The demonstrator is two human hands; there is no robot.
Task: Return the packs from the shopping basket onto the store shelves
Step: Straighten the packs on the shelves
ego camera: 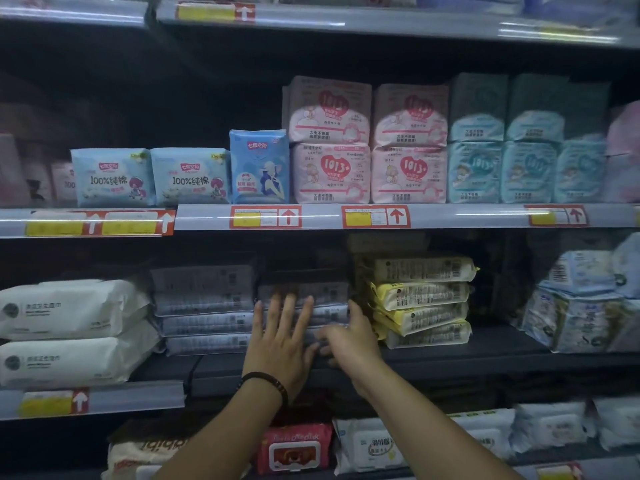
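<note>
Though half covered, shows as a short pile of grey packs (pixel 329 292) lying flat on the dark shelf (pixel 450 355), straight ahead of both hands, long axis running left to right along the shelf edge. Meets the left hand (pixel 280 337) at its front, fingers (pixel 288 308) straight and spread; meets the right hand (pixel 348 336) at its right end, fingers curled and blurred, so cannot tell whether gripping or only nudging. Looks slim, rectangular, wrapped in soft glossy film. Sits between another grey pile (pixel 204 306) and yellow packs (pixel 419 299). Probably needs a level push straight back, both hands equally near.
</note>
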